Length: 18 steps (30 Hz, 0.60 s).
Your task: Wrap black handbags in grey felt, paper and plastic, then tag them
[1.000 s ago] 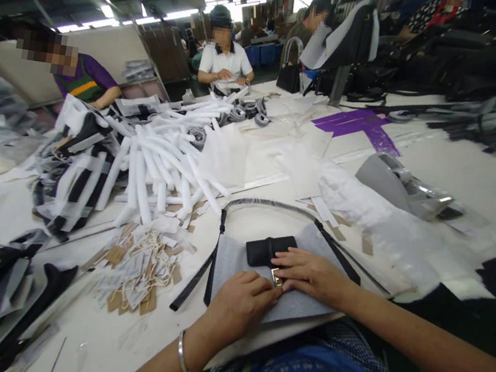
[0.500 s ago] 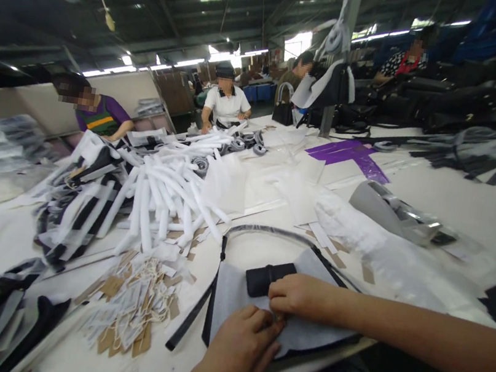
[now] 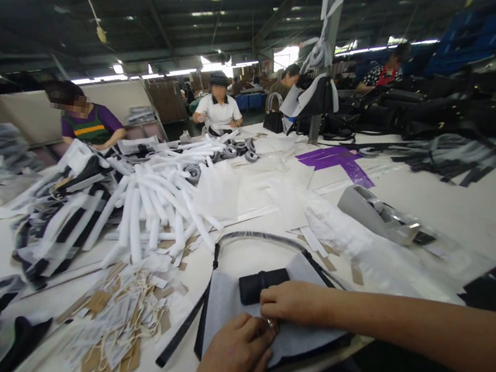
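A dark bag point(image 3: 203, 322) lies on the table by its front edge, covered with a light grey sheet point(image 3: 224, 288). Its strap point(image 3: 263, 236) arcs behind it, and a loose end hangs off the left side. A small black flap piece point(image 3: 251, 286) rests on the sheet. My right hand point(image 3: 289, 301) is closed beside that piece, fingertips down near a small shiny metal part point(image 3: 273, 324). My left hand point(image 3: 237, 352) meets it from the lower left, fingers bent together at the metal part. What exactly the fingertips pinch is too small to make out.
Tags with strings point(image 3: 131, 311) lie left of the bag. Behind them are white foam tubes point(image 3: 152, 203) and wrapped black straps point(image 3: 70, 221). Plastic film point(image 3: 360, 246) and purple sheets point(image 3: 333, 160) lie beyond. A post point(image 3: 317, 115) rises at the back; several people sit around.
The view has shifted slightly, moving the scene left. The small shiny metal part shows more clearly between my fingertips. The person in white has raised a hand.
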Each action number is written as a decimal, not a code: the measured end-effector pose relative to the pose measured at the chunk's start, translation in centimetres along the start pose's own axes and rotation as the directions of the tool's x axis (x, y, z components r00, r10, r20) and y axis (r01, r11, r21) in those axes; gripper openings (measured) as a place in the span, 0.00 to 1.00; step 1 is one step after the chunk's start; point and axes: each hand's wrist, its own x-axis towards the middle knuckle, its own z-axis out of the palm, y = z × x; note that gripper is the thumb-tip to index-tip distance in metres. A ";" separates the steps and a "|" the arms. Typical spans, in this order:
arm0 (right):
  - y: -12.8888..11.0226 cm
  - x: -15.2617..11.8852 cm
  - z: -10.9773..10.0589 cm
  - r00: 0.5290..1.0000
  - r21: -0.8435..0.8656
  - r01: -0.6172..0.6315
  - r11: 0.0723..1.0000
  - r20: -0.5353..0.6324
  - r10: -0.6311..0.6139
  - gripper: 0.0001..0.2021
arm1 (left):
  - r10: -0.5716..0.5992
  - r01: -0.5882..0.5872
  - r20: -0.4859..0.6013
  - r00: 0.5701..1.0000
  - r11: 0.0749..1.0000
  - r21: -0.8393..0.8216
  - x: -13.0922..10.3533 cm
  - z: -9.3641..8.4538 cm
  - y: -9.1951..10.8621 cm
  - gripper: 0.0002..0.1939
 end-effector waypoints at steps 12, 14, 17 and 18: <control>-1.7 0.6 0.0 0.959 0.201 -0.274 0.940 -0.010 0.282 0.03 | 0.059 -0.053 -0.094 0.994 0.996 0.068 0.0 0.7 -0.4 0.21; 1.0 0.3 -1.7 0.931 0.269 -0.344 0.900 -0.023 0.363 0.06 | 0.092 -0.072 -0.152 0.984 0.989 0.131 0.1 1.4 -0.4 0.22; 7.5 -0.6 -4.3 0.748 0.298 -0.595 0.747 -0.137 0.650 0.18 | 0.163 -0.070 -0.344 0.925 0.961 0.266 0.2 3.4 -0.6 0.14; 9.8 -1.0 -4.8 0.647 0.294 -0.684 0.668 -0.180 0.741 0.18 | 0.187 -0.056 -0.420 0.888 0.951 0.305 0.2 4.2 -0.7 0.14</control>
